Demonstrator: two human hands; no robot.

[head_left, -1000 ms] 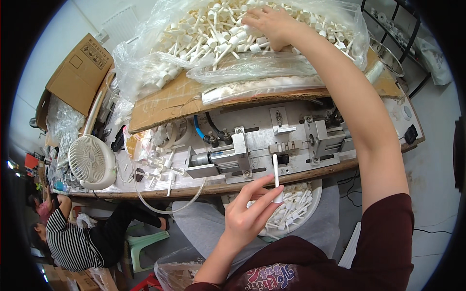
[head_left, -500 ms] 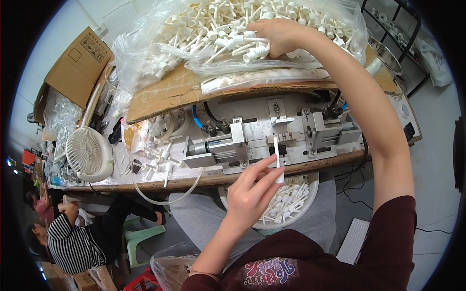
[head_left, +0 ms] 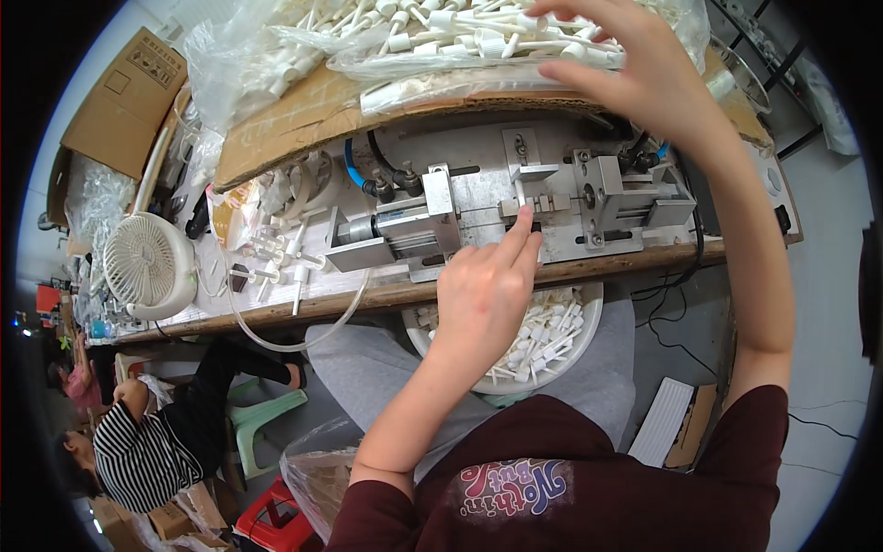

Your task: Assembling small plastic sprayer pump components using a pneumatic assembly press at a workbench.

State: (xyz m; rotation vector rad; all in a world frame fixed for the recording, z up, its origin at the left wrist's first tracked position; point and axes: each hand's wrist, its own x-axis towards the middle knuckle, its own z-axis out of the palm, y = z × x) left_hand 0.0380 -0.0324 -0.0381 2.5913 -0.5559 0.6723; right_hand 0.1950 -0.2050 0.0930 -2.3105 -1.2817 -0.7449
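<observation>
My left hand (head_left: 486, 293) is closed, fingers together, at the small metal holder (head_left: 549, 204) in the middle of the bench fixture. A thin white stem (head_left: 519, 191) sticks out past its fingertips over the holder; the capped end is hidden under the fingers. My right hand (head_left: 644, 78) is raised at the near edge of a heap of white capped tubes (head_left: 441, 39), thumb and fingers spread, with nothing visible between them. Metal clamp blocks stand on both sides of the holder, the left block (head_left: 441, 216) and the right block (head_left: 607, 198).
A white tub (head_left: 596, 327) of capped tubes sits at my lap. Cardboard (head_left: 285, 152) lies under the heap's plastic bag. A white fan (head_left: 147, 262), loose white fittings (head_left: 296, 281) and a clear hose (head_left: 276, 345) are at left. A seated person (head_left: 147, 451) is beyond the bench.
My left hand has brought the capped tube forward onto the holder. My right hand has drawn back from the heap and spread its fingers. The view has shifted slightly.
</observation>
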